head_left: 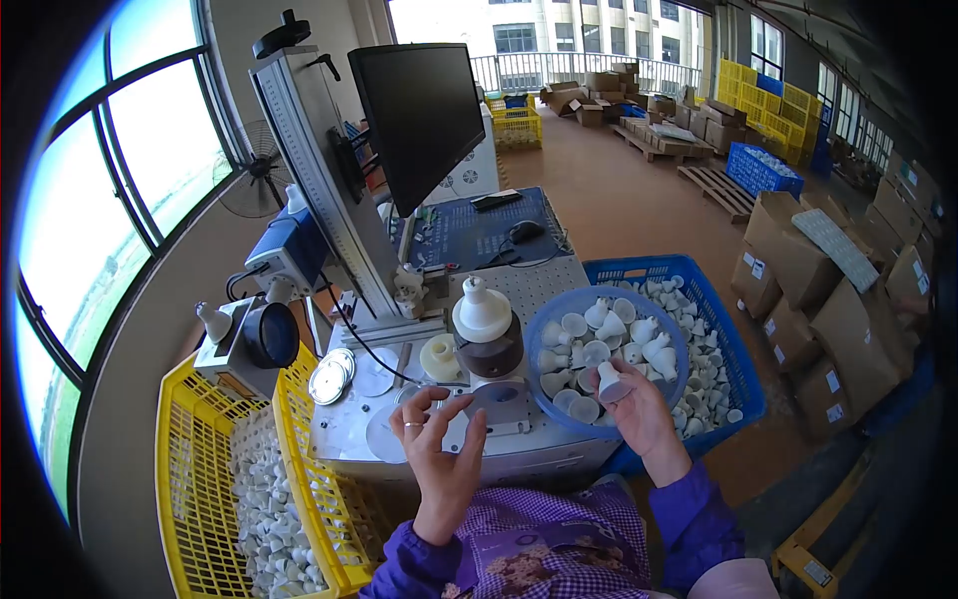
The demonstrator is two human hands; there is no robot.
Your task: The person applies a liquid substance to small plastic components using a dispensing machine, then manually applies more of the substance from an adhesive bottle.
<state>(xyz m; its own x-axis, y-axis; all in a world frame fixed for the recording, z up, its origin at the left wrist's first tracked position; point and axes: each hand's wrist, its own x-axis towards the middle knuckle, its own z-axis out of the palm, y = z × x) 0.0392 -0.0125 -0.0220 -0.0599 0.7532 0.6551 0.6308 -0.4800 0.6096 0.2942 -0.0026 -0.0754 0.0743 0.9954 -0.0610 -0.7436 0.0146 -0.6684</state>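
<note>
My right hand (649,421) holds a white plastic light bulb housing (611,385) by its wide end, narrow neck upward, over the near rim of a round translucent tub (536,384). Inside that tub lie several similar white housings (597,312). Raised in front of the work table, my left hand (442,461) has its fingers apart and nothing between them; a ring is on one finger. Just beyond it, another white housing (481,314) stands neck up on a dark round fixture (491,351).
A blue crate (740,374) full of housings supports the tub. At left stands a yellow crate (190,469) of white parts. A lens unit (271,335) on a column (334,180), a monitor (419,125) and a mouse (526,232) surround the work table. Cardboard boxes (848,324) line the right.
</note>
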